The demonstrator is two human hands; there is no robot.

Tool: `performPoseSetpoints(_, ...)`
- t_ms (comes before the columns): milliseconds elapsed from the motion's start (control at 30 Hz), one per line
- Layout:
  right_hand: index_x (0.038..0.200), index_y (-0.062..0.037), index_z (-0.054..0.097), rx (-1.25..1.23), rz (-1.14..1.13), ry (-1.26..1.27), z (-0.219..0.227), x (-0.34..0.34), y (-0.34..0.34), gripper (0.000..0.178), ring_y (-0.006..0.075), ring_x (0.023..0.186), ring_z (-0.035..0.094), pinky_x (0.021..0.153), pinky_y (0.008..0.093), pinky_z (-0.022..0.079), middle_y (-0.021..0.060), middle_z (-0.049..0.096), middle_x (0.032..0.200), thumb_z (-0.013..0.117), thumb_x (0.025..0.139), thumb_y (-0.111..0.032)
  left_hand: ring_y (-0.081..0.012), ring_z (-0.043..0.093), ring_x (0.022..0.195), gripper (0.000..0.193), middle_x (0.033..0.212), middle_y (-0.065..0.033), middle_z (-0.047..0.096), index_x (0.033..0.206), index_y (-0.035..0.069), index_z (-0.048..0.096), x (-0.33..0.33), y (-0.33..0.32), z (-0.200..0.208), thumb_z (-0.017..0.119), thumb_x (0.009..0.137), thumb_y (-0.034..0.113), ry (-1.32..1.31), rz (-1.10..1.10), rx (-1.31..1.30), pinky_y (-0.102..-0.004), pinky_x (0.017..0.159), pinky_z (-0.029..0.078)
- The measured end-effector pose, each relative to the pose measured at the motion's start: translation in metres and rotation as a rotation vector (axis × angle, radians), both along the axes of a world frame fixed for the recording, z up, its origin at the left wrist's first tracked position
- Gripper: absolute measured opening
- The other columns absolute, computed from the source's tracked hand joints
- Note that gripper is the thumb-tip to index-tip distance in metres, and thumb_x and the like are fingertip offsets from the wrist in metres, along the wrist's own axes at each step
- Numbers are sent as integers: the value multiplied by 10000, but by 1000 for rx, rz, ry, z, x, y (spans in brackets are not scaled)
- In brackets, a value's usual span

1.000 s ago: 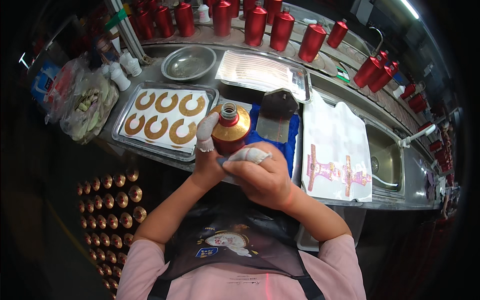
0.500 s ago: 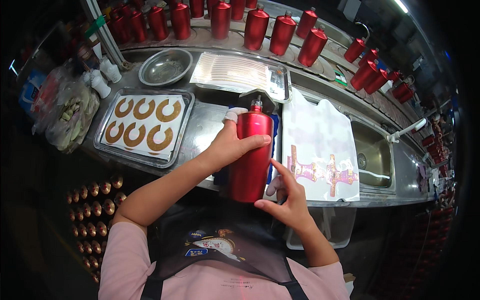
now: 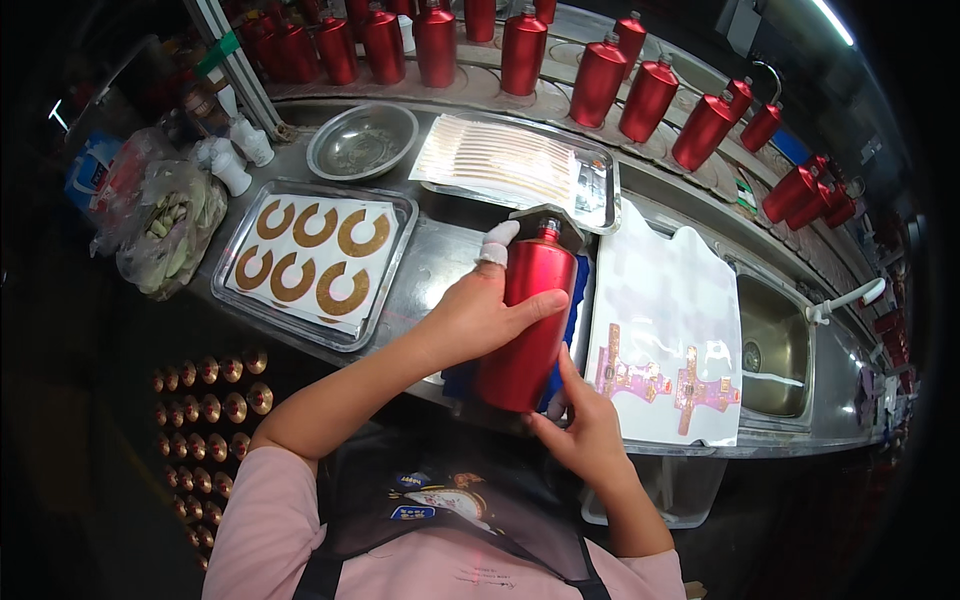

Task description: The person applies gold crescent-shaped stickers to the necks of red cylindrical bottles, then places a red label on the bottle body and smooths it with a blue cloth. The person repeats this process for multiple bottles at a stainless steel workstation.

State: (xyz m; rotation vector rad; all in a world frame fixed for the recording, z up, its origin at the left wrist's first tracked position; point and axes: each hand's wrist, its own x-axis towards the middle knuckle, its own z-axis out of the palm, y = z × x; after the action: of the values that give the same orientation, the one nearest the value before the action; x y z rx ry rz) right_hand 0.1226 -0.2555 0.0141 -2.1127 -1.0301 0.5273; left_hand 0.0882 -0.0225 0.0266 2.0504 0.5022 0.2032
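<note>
The left hand (image 3: 478, 312) wraps around the upper body of a red metal bottle (image 3: 527, 320), fingers curled closed on it, the forefinger capped in a white finger cot near the bottle's shoulder. The right hand (image 3: 583, 427) grips the bottle's lower end from beneath, thumb up along its side and fingers closed round the base. The bottle is held tilted, neck pointing away from the person, above the front edge of the steel counter (image 3: 430, 250) and over a blue cloth (image 3: 577, 300) lying there.

To the left on the counter sits a shallow metal tray (image 3: 398, 262) lined with a white sheet that carries six gold horseshoe-shaped stickers (image 3: 312, 258) in two rows. Behind it stands a round steel bowl (image 3: 361, 141); whether anything is in it cannot be told. Beside the bowl, a second metal tray (image 3: 598, 190) holds a sheet of thin gold strip labels (image 3: 500, 160) laid in close parallel lines. To the right of the bottle lies a white backing sheet (image 3: 665, 300) with two pink-and-gold decals (image 3: 660, 382) near its front edge. Further right a small sink (image 3: 775, 345) is set into the counter.

Along the back ledge stands a row of matching red bottles (image 3: 520, 50), upright. At the far left a clear plastic bag (image 3: 170, 225) holds pale scraps. Below the counter on the left, rows of gold caps (image 3: 215, 380) fill a rack.
</note>
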Motion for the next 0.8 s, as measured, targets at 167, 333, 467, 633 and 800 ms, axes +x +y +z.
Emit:
performPoseSetpoints(167, 1483, -35, 527, 140, -162, 230, 7, 17, -12, 710, 48, 606, 440, 561, 220, 371, -4, 522, 717, 758, 813, -71, -103, 626, 785, 469, 897, -40, 698, 1269, -17, 584, 18, 121, -21, 760, 888, 192, -251, 479, 197, -247, 736, 517)
performPoseSetpoints(333, 1461, -39, 556, 245, -236, 237, 6, 21, -4, 653, 33, 597, 410, 545, 204, 341, -29, 540, 780, 731, 832, -22, -294, 716, 981, 582, 1008, -183, 738, 1139, -76, 631, 63, 212, -61, 850, 747, 294, -102, 574, 123, -386, 866, 552)
performPoseSetpoints(467, 1459, -44, 562, 266, -247, 234, 13, 20, 1, 649, 29, 595, 415, 541, 198, 336, -27, 554, 798, 729, 832, -20, -297, 733, 914, 595, 936, -153, 751, 1144, -82, 656, 77, 221, -71, 867, 702, 254, 28, 559, 236, -385, 861, 560)
performPoseSetpoints(633, 1449, -36, 571, 268, -321, 224, 12, 24, 0, 635, 22, 603, 445, 551, 191, 353, -28, 555, 769, 712, 831, -3, -325, 738, 857, 445, 891, -175, 748, 1064, -54, 678, 65, 222, -59, 838, 718, 175, -93, 536, 309, -407, 792, 571)
performPoseSetpoints(800, 1398, -35, 616, 324, -324, 101, 26, 49, 11, 567, 26, 583, 450, 545, 205, 375, -15, 595, 817, 705, 839, -13, -186, 670, 714, 446, 775, -104, 699, 1157, -57, 686, 70, 187, -17, 809, 765, 118, -242, 413, 415, -322, 716, 537)
